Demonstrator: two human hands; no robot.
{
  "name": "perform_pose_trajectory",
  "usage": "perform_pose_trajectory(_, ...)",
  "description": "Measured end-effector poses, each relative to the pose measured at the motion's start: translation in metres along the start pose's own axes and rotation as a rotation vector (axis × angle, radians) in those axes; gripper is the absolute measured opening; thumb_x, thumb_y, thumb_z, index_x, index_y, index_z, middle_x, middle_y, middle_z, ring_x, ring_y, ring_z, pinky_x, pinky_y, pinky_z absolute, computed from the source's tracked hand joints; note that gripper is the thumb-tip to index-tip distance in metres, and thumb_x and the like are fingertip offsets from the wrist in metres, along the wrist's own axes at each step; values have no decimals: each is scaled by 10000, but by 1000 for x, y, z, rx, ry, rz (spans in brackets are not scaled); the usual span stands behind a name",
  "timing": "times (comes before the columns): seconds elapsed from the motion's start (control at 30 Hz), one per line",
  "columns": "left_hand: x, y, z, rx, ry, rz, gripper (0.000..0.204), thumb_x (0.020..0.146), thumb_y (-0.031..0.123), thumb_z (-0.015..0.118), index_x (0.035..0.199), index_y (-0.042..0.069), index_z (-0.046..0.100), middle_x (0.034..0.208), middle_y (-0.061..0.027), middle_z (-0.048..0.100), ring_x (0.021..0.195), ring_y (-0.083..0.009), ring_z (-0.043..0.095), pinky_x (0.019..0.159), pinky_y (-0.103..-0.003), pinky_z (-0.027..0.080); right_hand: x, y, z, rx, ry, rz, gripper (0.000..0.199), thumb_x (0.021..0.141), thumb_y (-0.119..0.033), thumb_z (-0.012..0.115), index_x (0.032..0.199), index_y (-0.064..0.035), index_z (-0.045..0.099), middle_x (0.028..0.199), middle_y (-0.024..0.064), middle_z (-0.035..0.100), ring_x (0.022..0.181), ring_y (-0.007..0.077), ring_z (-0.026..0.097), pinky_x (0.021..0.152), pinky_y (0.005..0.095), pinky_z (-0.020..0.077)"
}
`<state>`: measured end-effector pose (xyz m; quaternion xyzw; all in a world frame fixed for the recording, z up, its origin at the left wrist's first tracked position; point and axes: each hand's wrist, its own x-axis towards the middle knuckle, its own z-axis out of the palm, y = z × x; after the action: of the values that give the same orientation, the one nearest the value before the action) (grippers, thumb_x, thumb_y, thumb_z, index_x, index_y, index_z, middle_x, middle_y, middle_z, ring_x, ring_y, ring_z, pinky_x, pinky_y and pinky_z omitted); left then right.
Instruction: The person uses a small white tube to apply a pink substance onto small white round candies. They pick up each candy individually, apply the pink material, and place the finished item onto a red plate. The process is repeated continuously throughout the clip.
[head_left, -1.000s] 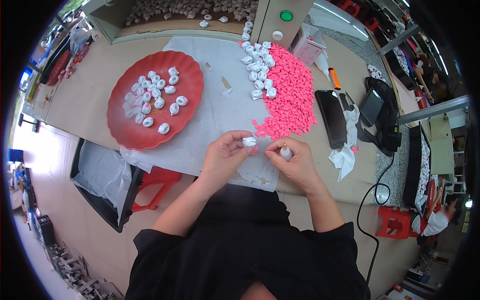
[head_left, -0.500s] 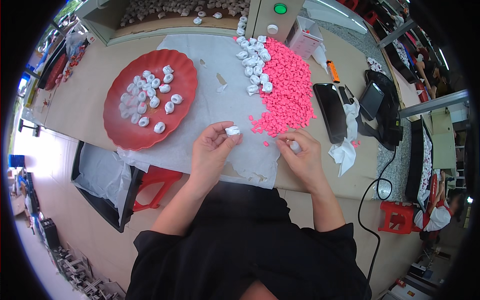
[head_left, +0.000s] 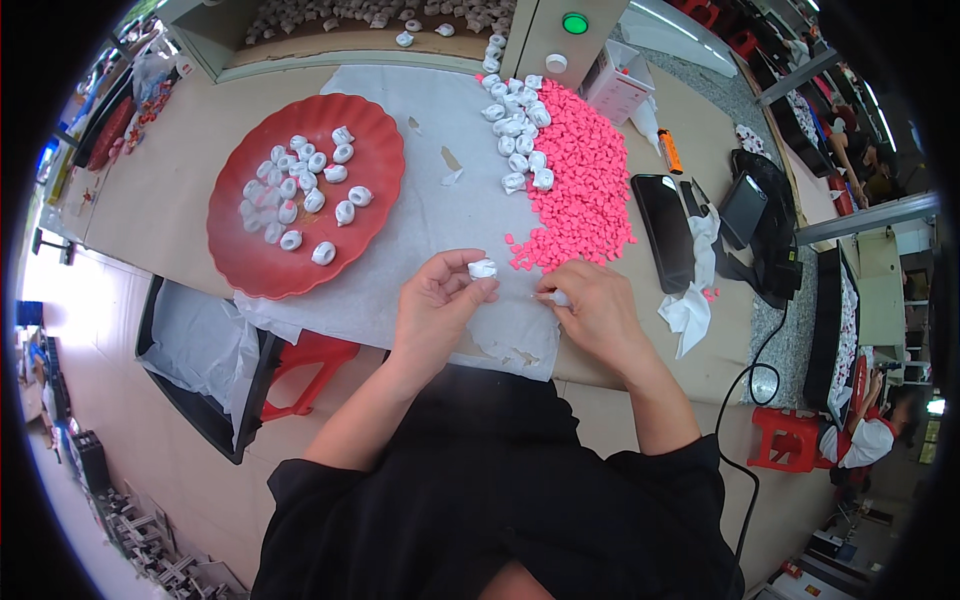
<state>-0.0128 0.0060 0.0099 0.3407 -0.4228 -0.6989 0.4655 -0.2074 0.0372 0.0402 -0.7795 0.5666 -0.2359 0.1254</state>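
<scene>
My left hand pinches a small white moulded piece between thumb and fingertips, over the white paper sheet. Close by on the right, my right hand is closed around a small white object, mostly covered by the fingers; its kind cannot be made out. Just beyond that hand spreads a heap of small pink pieces. Along the heap's left side lie several white pieces like the one I hold. More of them rest in a red scalloped plate at the left.
At the right lie a black phone, crumpled white tissue, an orange lighter-like object and a white nozzle bottle. A cabinet with a green button stands behind. A black tray lined with paper sits below left.
Both hands have shifted: the left slightly right with its white piece, the right a little left toward it. The hands are closer together, and the whole view has turned slightly.
</scene>
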Motion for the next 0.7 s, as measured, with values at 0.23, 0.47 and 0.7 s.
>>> perform_pose_trajectory(0.23,-1,-3,9,6,-56,-23,268,831,-6,563,1088,-46,498,968,-98,590,859,-147,589,770,-259,484,-13,-19,15,1090,273,493,79,755,-6,649,827,1,617,743,69,615,639,127,569,575,251,453)
perform_pose_trajectory(0.47,-3,-7,17,18,-148,-21,262,860,-13,505,1121,-33,496,951,-87,596,865,-124,582,793,-240,460,-19,-26,30,1430,341,558,120,765,-14,653,871,13,603,757,63,617,607,77,539,542,194,420)
perform_pose_trajectory(0.7,-6,-14,14,84,-187,44,248,842,-25,524,1090,-12,526,892,-59,585,856,-114,580,775,-244,472,-20,-35,36,1377,417,559,98,778,-20,645,857,12,598,772,70,619,607,70,540,539,178,431)
